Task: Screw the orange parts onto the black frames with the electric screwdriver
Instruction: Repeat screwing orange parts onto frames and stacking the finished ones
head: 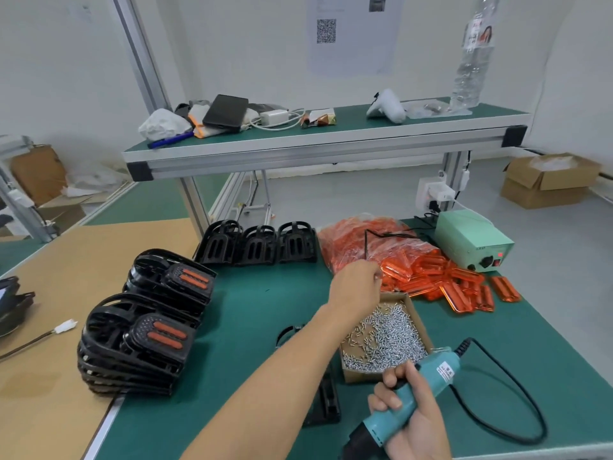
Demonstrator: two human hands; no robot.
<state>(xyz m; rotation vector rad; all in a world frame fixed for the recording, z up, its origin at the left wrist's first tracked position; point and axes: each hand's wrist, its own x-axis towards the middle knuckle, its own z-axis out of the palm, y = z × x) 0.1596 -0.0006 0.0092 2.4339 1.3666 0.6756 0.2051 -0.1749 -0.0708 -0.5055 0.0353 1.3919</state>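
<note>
Your left hand [356, 287] reaches the orange parts [441, 280], fingers hidden; your right hand [411, 416] grips the electric screwdriver [428, 383]. Next, likely seat one part on a frame.

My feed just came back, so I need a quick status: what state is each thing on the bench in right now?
Left hand: reaching toward the orange parts, holding nothing visible.
Right hand: gripping the screwdriver.
Screw box: open, holding many screws.
Orange parts bag: open, parts spilled out.
Power supply: red light on.
Finished frames: stacked, orange fitted.
Bare frames: upright in a row.
</note>
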